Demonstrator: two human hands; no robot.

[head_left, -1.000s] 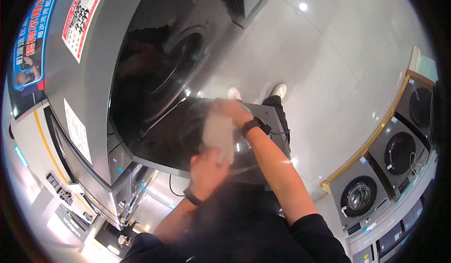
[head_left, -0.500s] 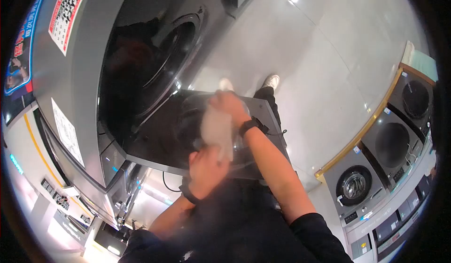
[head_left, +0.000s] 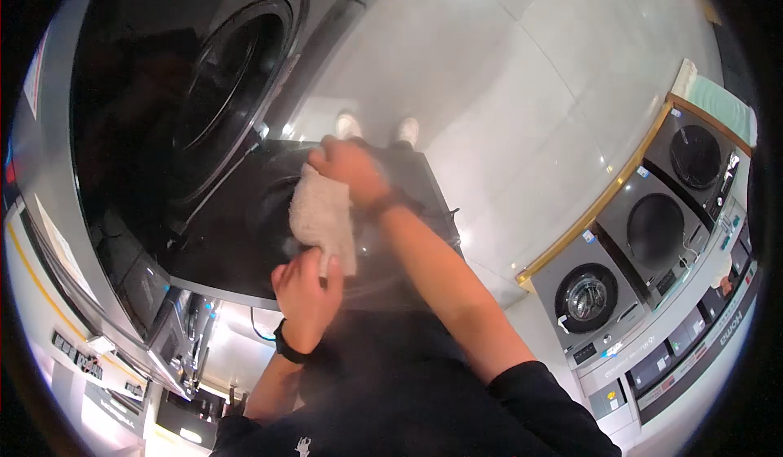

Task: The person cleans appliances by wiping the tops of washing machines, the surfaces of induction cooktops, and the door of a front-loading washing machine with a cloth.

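Observation:
A whitish cloth, looking like a small towel, stretches between my two hands above a dark glossy panel. My right hand grips its far end, fingers closed on the fabric. Its near end is pinched between the thumb and fingers of my left hand. Whether the cloth presses on the panel or hangs just over it, I cannot tell. Beside the panel, on the left, stands a dark washing machine with a round door.
White shoes show on the pale floor beyond the panel. Several grey front-loading machines, among them one with a glass door, line the right side behind a golden edge strip. A cable hangs at the panel's left.
The view has shifted, so the surroundings sit further left. The cloth, blurred before, now shows more clearly; both hands still hold it.

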